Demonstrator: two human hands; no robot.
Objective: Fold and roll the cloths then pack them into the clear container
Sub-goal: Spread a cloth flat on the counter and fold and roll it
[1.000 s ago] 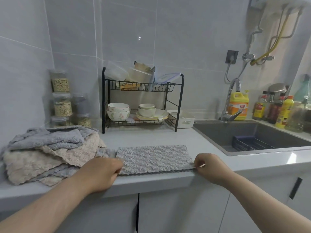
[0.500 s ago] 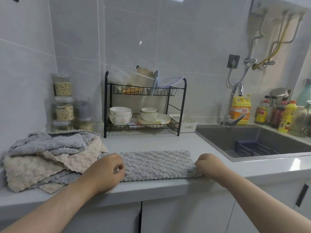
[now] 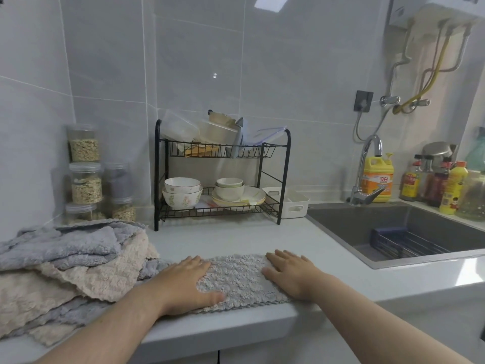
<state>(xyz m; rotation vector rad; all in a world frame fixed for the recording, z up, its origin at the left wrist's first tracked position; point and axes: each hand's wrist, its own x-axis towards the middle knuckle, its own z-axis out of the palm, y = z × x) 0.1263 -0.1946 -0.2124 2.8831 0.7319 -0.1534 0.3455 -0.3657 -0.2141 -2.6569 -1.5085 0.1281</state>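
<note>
Kitchen surface (image 3: 236,240), folded grey cloth (image 3: 236,279) at its front edge.
Left grip (image 3: 186,279) and right grip (image 3: 291,271) lie flat, fingers spread, pressing opposite ends of the cloth; a pile of cloths (image 3: 65,258) sits just left.

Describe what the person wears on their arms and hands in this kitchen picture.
The left hand and right hand are bare: no gloves, and no rings show. The left arm and right arm are bare too, with no sleeve, watch or band up to the picture's edge.
</note>
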